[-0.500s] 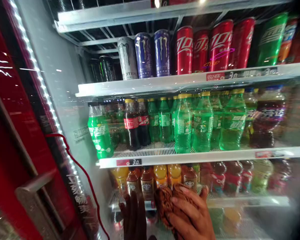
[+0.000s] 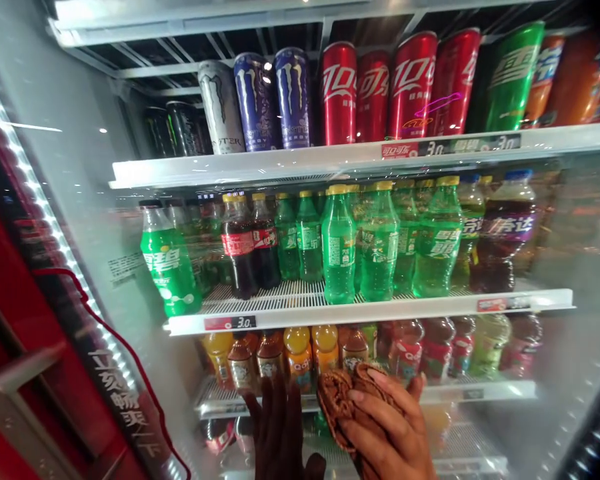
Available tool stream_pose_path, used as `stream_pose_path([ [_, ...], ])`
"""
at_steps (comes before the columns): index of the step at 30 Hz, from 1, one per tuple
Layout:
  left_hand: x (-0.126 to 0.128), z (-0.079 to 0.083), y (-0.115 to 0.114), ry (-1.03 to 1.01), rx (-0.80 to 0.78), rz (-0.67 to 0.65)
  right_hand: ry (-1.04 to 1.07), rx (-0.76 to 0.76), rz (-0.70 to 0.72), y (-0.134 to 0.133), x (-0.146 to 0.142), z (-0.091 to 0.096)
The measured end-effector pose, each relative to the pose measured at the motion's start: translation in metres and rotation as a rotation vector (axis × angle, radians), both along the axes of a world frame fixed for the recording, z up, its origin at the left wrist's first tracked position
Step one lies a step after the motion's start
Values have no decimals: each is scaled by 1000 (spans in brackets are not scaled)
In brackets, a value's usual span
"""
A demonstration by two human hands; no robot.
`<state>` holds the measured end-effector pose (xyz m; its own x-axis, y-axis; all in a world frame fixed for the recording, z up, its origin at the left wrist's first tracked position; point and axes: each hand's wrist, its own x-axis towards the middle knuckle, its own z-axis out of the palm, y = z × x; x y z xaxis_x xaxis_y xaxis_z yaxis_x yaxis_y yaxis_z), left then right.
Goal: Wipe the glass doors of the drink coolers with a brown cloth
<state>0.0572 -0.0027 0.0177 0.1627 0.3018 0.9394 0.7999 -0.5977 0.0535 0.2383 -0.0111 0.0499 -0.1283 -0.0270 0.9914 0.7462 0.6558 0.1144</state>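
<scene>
A crumpled brown cloth (image 2: 336, 403) is bunched under my right hand (image 2: 393, 423), whose fingers curl over it from the right. Low in the view, beside the cloth, my left hand (image 2: 280, 427) is in shadow, with its fingers stretched upward and nothing held. Both hands appear in front of the lower shelf (image 2: 500, 392) of a drinks fridge. Juice bottles (image 2: 298, 357) stand behind them on that shelf, partly covered by the fingers and the cloth. Whether either hand touches a glass surface I cannot tell.
Cans (image 2: 339, 93) line the top shelf, and green soda bottles (image 2: 339, 247) and cola bottles (image 2: 237, 250) the middle one. At left are a light strip (image 2: 27, 170), a dark red cord (image 2: 125, 343) and a metal handle (image 2: 17, 407) on a red panel.
The view has shifted, so the shelves and bottles sit further left and more of the right side shows. Both hands keep nearly the same place in view, the right still on the cloth.
</scene>
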Motion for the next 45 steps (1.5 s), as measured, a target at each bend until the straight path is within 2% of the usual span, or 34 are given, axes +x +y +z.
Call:
stream_pose_path([
  [3, 13, 2, -1, 10, 1, 0, -48, 9, -13, 0, -2, -3],
  [6, 22, 10, -5, -18, -28, -19, -74, 12, 4, 1, 2, 14],
  [9, 30, 17, -9, -39, -41, -29, -84, -7, 23, 0, 20, 26],
  [12, 39, 19, -11, -29, -44, -36, -39, -20, 23, -3, 33, 17],
  [16, 52, 18, -11, 11, -47, -63, -32, -26, 15, -5, 31, 1],
  [19, 57, 21, -11, -11, -57, -72, -89, -27, 27, -3, 37, 11],
  [23, 60, 24, -11, -37, -69, -62, -48, -31, 16, -3, 63, 23],
  [26, 66, 23, -10, -34, -61, -48, 48, -26, 7, -5, 72, 9],
  [29, 73, 21, -10, -23, -50, -16, 53, -24, 5, -6, 64, -8],
  [31, 77, 21, -11, -27, -56, -1, 9, -21, 14, -5, 56, -8],
  [33, 79, 21, -13, -28, -66, -1, -19, -15, 26, -3, 55, 1],
  [37, 80, 22, -15, -10, -66, 1, -16, -21, 48, 0, 76, 13],
  [40, 85, 21, -15, 6, -59, 7, 57, -17, 47, -1, 90, -2],
  [43, 94, 19, -14, 35, -31, 16, 51, -28, 20, -5, 87, -20],
  [45, 99, 18, -13, 44, -26, 25, 3, -43, 9, -6, 81, -20],
])
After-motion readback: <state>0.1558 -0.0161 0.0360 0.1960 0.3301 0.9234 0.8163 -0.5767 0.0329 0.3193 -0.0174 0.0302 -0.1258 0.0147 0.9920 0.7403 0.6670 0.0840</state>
